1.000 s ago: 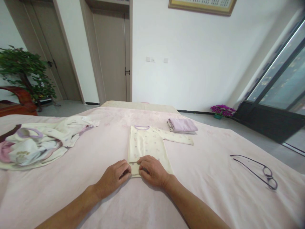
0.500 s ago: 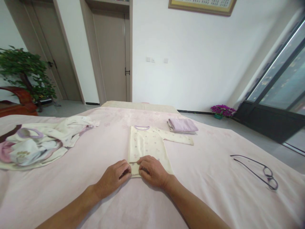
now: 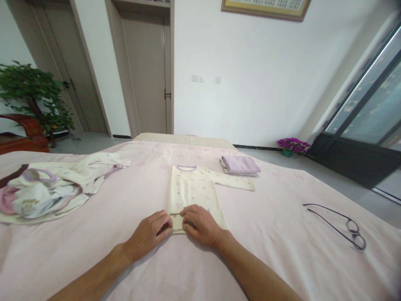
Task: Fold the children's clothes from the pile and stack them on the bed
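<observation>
A cream long-sleeved baby shirt (image 3: 200, 188) with small prints and a lilac neckline lies flat in the middle of the bed. Its left side is folded inward, while the other sleeve stretches out to the right. My left hand (image 3: 155, 229) is closed at the lower left edge of the shirt, fingers curled, thumb and fingertips at the fabric. On the lower front rests my right hand (image 3: 200, 223), its fingers bent and closed on the folded sleeve end. The fingertips of both hands are partly hidden.
A rumpled pile of baby clothes (image 3: 53, 188) lies at the left. Folded lilac cloth (image 3: 239, 164) sits beyond the sleeve, and eyeglasses (image 3: 352, 228) lie at the right. Pink bedding (image 3: 266, 259) covers the surface. Purple flowers (image 3: 293, 145) stand on the floor behind.
</observation>
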The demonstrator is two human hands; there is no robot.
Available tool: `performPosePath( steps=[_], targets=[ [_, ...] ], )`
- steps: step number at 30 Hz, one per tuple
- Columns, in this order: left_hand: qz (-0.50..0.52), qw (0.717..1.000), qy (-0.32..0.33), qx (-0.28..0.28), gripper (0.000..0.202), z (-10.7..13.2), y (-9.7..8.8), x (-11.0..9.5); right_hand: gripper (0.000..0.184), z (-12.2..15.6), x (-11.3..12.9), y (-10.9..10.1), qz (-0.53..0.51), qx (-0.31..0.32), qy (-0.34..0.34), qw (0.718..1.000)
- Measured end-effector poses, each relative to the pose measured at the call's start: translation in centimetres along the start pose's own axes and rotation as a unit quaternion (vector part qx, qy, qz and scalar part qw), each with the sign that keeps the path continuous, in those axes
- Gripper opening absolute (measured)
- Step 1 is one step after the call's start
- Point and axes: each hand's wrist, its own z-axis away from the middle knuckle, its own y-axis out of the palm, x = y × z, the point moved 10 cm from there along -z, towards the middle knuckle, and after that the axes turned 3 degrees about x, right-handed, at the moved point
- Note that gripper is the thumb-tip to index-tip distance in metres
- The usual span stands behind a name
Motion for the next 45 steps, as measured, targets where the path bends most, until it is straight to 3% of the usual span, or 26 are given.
performPosePath(
  steps=[40, 45],
  targets=[
    [0.015, 1.0, -0.007, 0.0, 0.013, -0.1, -0.1, 0.1, 0.008, -0.1, 0.0, 0.0, 0.006, 0.0, 0.003, 1.0],
    [0.047, 0.998, -0.032, -0.009, 0.025, -0.1, -0.2, 0.7, 0.008, -0.1, 0.1, -0.1, 0.007, 0.005, -0.001, 1.0]
  ],
)
